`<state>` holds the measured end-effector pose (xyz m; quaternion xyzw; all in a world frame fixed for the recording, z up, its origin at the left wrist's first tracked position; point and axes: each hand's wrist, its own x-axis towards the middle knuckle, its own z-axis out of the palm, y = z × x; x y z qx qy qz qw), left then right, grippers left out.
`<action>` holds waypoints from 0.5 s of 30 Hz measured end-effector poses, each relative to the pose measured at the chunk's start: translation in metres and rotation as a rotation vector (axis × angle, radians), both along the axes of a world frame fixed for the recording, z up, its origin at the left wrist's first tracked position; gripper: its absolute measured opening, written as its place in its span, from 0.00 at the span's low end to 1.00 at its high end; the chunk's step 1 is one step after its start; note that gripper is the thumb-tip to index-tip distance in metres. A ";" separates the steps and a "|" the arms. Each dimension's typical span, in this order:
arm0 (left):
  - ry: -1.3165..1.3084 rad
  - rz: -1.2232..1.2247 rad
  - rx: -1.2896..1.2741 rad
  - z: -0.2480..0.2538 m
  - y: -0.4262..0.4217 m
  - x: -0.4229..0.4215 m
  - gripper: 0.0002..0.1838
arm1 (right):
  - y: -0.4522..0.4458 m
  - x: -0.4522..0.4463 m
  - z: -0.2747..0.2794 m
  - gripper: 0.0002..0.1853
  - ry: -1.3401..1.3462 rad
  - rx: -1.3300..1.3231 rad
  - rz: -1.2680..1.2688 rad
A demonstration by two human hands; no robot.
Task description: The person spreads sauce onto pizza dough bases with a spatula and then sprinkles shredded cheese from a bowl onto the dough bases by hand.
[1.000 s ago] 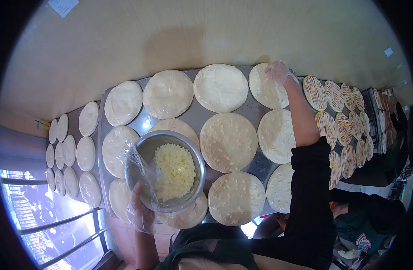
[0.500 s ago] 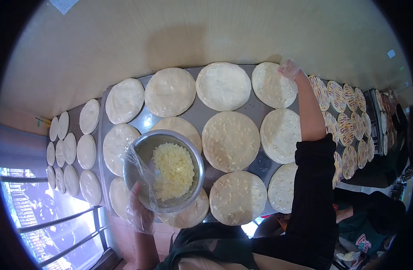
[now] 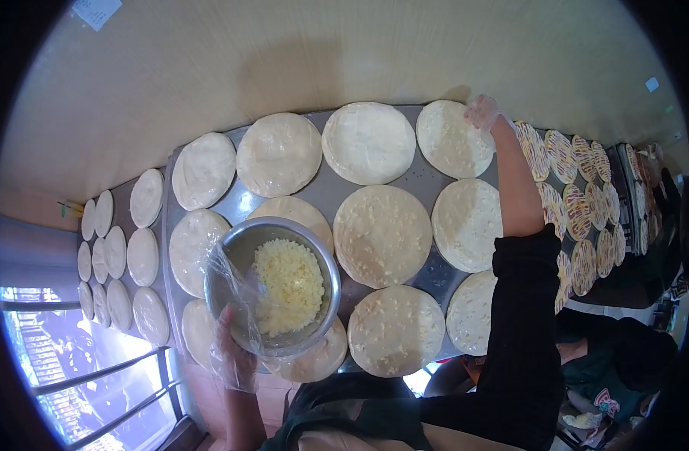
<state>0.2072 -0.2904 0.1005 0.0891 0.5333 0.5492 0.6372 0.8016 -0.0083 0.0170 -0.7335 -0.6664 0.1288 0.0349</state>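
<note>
My left hand (image 3: 234, 352), in a clear plastic glove, grips the near left rim of a steel bowl (image 3: 328, 259). Pale yellow grated cheese (image 3: 290, 282) lies in the bowl, and a loose flap of clear plastic hangs over its left side. At the far right, my right hand (image 3: 483, 113), also gloved, hovers over the upper edge of a flat dough round (image 3: 451, 143). Its fingers are curled together, and what they hold, if anything, is hidden. Pale bits are scattered on that round and on the dough round (image 3: 382, 237) in the middle.
The rounds sit on a dark metal tray (image 3: 416, 180) against a wall (image 3: 435, 45). Another tray of plain rounds (image 3: 143, 255) stands left, beside a window (image 3: 96, 376). Rounds with striped topping (image 3: 577, 210) lie to the right. A person in dark clothing (image 3: 615, 368) is at lower right.
My right hand has shifted very slightly up over the same far-right round. The bowl stays in my left hand, almost unmoved.
</note>
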 end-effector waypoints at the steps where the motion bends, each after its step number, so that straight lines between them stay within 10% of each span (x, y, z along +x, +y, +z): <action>1: -0.001 -0.001 0.000 -0.001 0.000 0.000 0.26 | 0.006 0.010 -0.011 0.08 -0.001 0.000 -0.001; 7: 0.018 -0.015 -0.006 -0.008 0.000 -0.003 0.25 | 0.023 0.018 -0.024 0.13 -0.609 0.312 0.478; 9: 0.042 -0.026 0.016 -0.010 -0.002 -0.005 0.26 | 0.046 0.041 -0.062 0.11 0.559 0.282 -0.181; 10: 0.044 -0.025 0.015 -0.008 -0.002 -0.003 0.26 | 0.037 0.031 -0.050 0.11 0.560 0.282 -0.181; 12: 0.060 0.012 -0.011 -0.001 0.000 0.004 0.26 | 0.008 -0.004 -0.008 0.09 -0.017 0.301 0.056; 15: 0.059 0.004 -0.006 0.007 0.001 0.009 0.26 | 0.009 -0.007 -0.003 0.11 -0.094 0.199 0.106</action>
